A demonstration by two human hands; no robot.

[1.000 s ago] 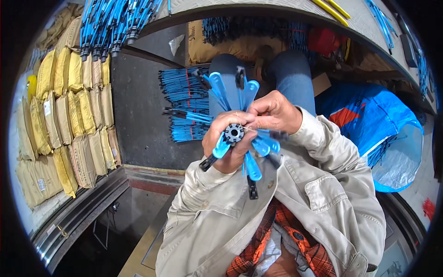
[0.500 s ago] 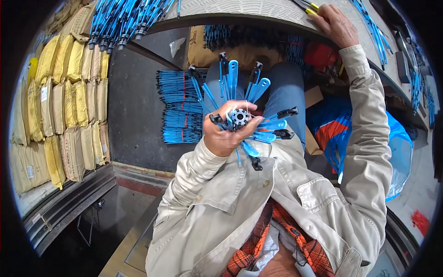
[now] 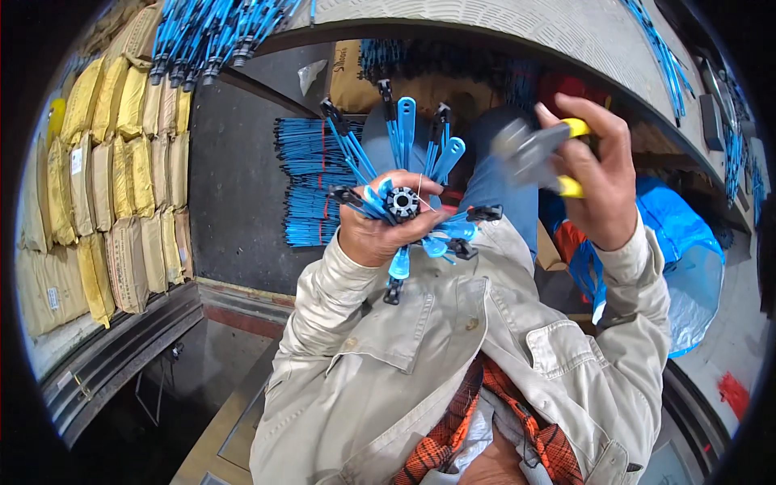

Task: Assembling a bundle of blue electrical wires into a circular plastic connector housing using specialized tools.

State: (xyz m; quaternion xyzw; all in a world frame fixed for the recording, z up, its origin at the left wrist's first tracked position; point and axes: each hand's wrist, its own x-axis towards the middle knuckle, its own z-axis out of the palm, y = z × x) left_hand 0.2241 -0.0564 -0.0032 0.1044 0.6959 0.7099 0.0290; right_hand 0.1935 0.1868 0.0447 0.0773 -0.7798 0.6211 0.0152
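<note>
My left hand (image 3: 373, 230) is closed round the middle of a cluster of blue plastic arms (image 3: 406, 129) with black tips, fanning out around a round, toothed black hub (image 3: 402, 204). A thin whitish strand (image 3: 420, 187) runs near the hub and my fingers. To the right, raised over my lap, my right hand (image 3: 602, 174) grips a pair of pliers (image 3: 575, 128) with yellow handles. Their metal jaws are smeared by motion and point toward the cluster, apart from it; whether they are open cannot be seen.
The bench (image 3: 485, 11) spans the far side, with a heap of blue-and-black rods (image 3: 222, 36) at its left. Banded blue bundles (image 3: 311, 182) lie beyond my left hand. Stacked wrapped packages (image 3: 105, 182) line the left. A blue plastic bag (image 3: 683, 250) sits at right.
My right hand has come off the bench edge, bringing the pliers down and nearer to the cluster. My left hand has shifted slightly left with the cluster still in it.
</note>
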